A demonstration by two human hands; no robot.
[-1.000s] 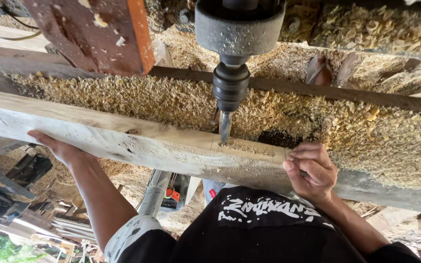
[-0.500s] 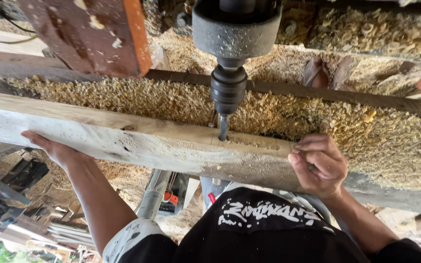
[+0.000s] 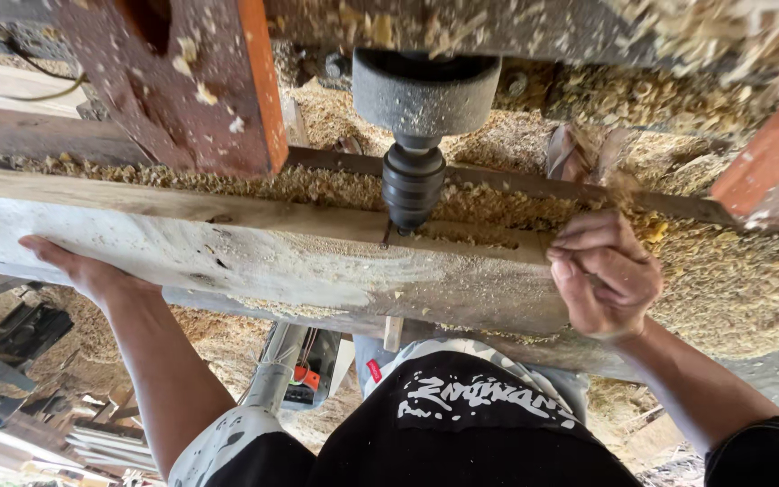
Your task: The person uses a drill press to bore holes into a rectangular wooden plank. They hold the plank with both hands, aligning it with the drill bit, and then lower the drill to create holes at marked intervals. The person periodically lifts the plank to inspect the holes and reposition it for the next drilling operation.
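No packages, signs or screens show here; the one label proper is a small red tag (image 3: 374,371), a narrow slanted strip with faint white marks, sitting at the upper left edge of the person's black shirt (image 3: 480,442), just under the long wooden beam (image 3: 254,261); across the chest of that shirt runs a white splashy printed patch (image 3: 480,398), wide and ragged-edged, white on black. Lower left of it, past the shirt's edge, a small boxy grey thing with an orange-red spot (image 3: 304,377) lies among the clutter; whether that is a label I cannot tell.
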